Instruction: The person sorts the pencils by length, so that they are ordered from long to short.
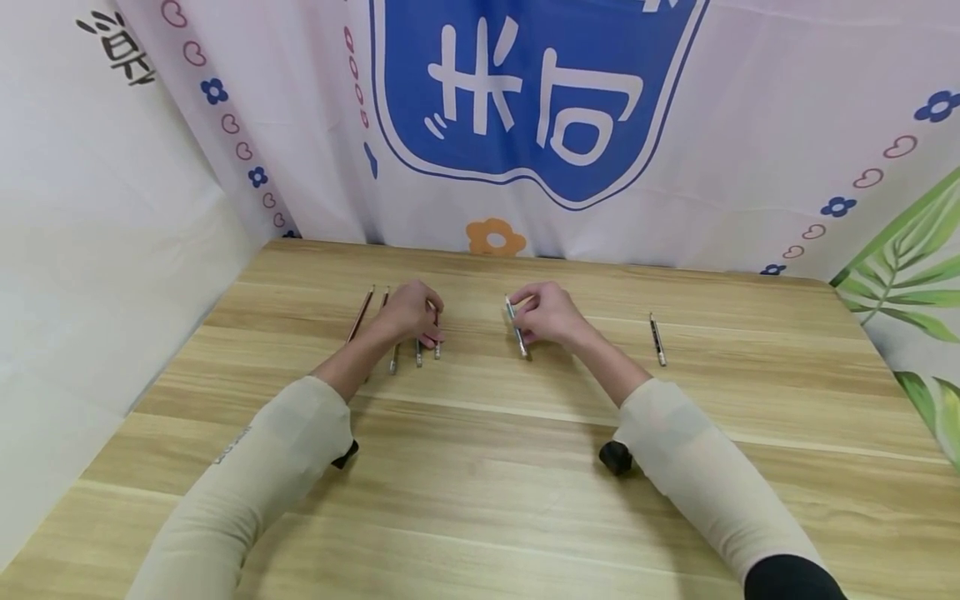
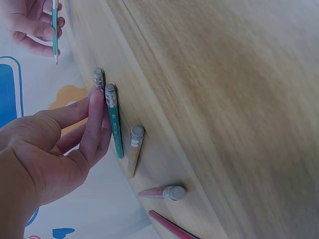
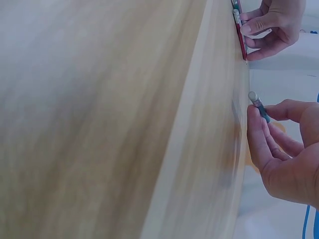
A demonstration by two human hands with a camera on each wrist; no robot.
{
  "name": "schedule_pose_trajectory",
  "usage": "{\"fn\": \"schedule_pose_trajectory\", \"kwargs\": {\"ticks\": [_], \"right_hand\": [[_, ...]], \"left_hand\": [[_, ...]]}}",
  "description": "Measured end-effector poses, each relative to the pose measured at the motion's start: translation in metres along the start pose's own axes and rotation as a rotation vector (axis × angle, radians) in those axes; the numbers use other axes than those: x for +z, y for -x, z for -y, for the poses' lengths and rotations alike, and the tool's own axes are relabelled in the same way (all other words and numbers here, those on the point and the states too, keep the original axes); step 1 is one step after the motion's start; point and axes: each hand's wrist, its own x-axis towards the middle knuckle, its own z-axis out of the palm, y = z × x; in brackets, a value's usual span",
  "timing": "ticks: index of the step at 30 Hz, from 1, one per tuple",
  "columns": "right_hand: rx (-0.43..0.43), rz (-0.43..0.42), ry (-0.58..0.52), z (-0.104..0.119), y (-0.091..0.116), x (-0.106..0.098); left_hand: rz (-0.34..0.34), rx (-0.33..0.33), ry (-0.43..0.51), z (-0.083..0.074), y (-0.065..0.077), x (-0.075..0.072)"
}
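My left hand [image 1: 408, 312] is at the right end of a row of pencils, its fingers curled round a red pencil [image 3: 240, 37] on the table. Just left of it lies a teal pencil [image 2: 114, 124], then a tan pencil [image 2: 133, 157] and further reddish pencils [image 2: 172, 226], partly covered by the hand and forearm in the head view. To the right, my right hand [image 1: 551, 315] pinches another teal pencil [image 1: 516, 327] between thumb and fingers. Its eraser end points toward me, and the right wrist view shows it close over the wood.
A dark pencil [image 1: 657, 339] lies alone on the wooden table [image 1: 480, 483], right of the right hand. Behind the table's far edge hangs a printed cloth [image 1: 315, 150]. A white sheet [image 1: 112, 208] borders the left side.
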Motion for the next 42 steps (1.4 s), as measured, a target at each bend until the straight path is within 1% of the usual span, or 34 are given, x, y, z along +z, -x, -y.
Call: {"fn": "schedule_pose_trajectory", "kwargs": {"ticks": [9, 16, 28, 33, 42], "right_hand": [[0.02, 0.019, -0.037, 0.002, -0.006, 0.008], [0.026, 0.033, -0.069, 0.005, -0.01, 0.014], [0.008, 0.066, -0.09, 0.01, -0.015, 0.027], [0.001, 0.067, -0.077, 0.011, -0.016, 0.031], [0.007, 0.07, -0.08, 0.015, -0.017, 0.036]], "left_hand": [[0.007, -0.005, 0.009, 0.001, 0.0, 0.0], [-0.001, -0.005, 0.004, -0.001, 0.0, 0.001], [0.039, -0.013, 0.075, 0.002, 0.0, -0.002], [0.052, -0.017, 0.096, 0.002, -0.001, -0.002], [0.059, -0.025, 0.105, 0.002, 0.0, -0.004]]}}
